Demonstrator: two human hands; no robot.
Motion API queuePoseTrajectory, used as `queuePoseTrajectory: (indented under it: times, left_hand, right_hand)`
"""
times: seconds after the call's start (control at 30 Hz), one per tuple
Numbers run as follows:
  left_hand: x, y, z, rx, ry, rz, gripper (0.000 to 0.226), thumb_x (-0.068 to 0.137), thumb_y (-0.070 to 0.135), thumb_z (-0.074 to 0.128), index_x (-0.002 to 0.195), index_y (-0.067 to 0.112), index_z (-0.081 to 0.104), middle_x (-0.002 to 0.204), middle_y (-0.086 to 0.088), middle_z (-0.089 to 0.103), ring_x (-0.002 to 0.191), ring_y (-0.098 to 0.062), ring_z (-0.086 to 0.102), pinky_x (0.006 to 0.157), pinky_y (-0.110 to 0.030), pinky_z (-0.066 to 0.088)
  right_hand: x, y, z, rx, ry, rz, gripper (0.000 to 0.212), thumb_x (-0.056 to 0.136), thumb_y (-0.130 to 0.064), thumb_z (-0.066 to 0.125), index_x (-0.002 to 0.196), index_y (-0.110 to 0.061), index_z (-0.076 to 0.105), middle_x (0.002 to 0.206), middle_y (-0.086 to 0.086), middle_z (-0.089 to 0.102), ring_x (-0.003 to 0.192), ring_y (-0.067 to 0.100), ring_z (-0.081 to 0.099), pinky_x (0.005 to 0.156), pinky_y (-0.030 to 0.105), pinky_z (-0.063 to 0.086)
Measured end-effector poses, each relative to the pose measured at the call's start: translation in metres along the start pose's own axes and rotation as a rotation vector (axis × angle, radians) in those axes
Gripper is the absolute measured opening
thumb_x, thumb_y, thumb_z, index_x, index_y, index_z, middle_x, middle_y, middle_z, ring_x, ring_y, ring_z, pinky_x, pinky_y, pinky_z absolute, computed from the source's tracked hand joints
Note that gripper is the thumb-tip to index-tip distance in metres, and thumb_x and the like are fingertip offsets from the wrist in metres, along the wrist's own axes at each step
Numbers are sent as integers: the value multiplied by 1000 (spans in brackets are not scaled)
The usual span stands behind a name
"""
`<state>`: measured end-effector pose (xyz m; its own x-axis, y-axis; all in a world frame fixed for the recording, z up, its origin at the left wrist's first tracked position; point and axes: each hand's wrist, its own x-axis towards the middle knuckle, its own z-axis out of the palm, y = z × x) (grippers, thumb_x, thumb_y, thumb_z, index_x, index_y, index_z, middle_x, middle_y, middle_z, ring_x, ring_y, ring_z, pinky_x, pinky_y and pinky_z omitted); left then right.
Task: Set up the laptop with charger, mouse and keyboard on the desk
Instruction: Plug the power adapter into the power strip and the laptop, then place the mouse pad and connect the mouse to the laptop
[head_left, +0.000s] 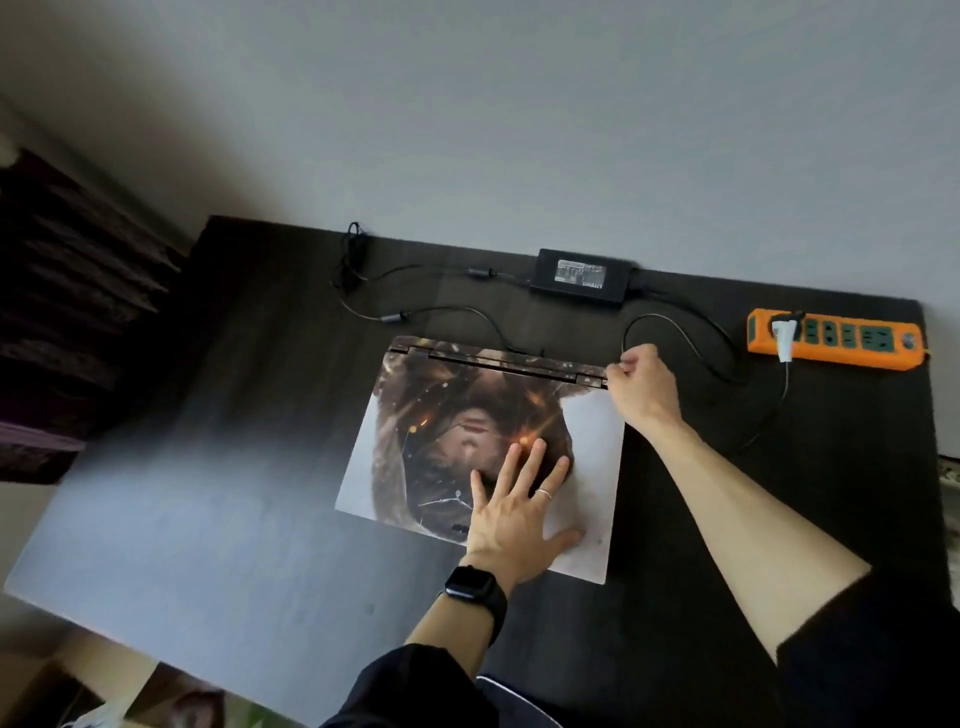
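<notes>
Head view shows the laptop (441, 415) lying shut in the middle of the counter (260, 519), its picture-printed lid up and its hinge towards the far edge. From where I stand, the charger step looks to be in hand. The right hand (644, 387) is at the laptop's far right corner, its grip pinched on the end of a black cable (670, 318) right at the hinge. I cannot tell whether the plug is seated. The next move seems to call for a straight, steady push into the port while the laptop is kept from sliding, then lifting the lid. No mouse or keyboard is in sight, so those would have to be fetched.

The left hand (511, 512) lies flat on the lid near the front edge, fingers spread and straight, holding nothing, with a dark watch (470, 590) on the wrist. The right arm reaches in long from the near right corner.

The charger brick (579, 277) sits by the far edge, and an orange power strip (836, 340) holding a white plug (783, 338) lies at the far right corner.
</notes>
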<state>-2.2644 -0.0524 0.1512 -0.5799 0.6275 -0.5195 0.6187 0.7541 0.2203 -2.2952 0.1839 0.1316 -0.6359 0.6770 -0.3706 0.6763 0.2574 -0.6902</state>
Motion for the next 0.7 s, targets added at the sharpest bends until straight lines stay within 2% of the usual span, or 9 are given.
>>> queuePoseTrajectory:
  times: [0.17,0.27,0.37,0.53,0.7]
  left_hand:
    - [-30,-12,15,-49,7,17,76,95,61,40,155,42,-3,163,12,-19,150,-17,-20,117,-65,-2]
    - [-57,-26,24,-85,-5,13,75,97,44,47,155,42,-1,163,13,-15,151,-17,-15,118,-63,2]
    - [-83,-43,27,-109,-4,-37,77,93,33,52,155,41,7,165,12,-7,152,-16,-6,119,-59,6]
    - [-138,-77,19,-224,141,-193,71,91,34,47,155,29,19,162,0,22,148,-21,19,118,-42,20]
    - [-221,-128,21,-303,280,-265,62,93,34,47,152,28,28,158,-1,31,145,-22,29,117,-39,25]
  right_hand:
    - [-56,7,5,83,89,-67,32,93,-3,57,123,-15,60,126,4,64,120,22,59,103,31,46]
    - [-117,10,11,74,81,-96,33,93,2,57,120,-16,62,128,1,63,122,20,58,102,27,43]
    - [-181,8,23,46,-4,-153,27,93,-1,61,115,-17,66,120,-5,64,118,17,59,97,25,43]
    - [-279,1,55,-52,-159,-420,25,92,-7,66,109,-25,69,111,-16,66,108,0,59,96,29,52]
    - [-361,-24,90,-168,-217,-625,23,94,-16,63,112,-25,72,120,-13,65,114,6,55,99,15,38]
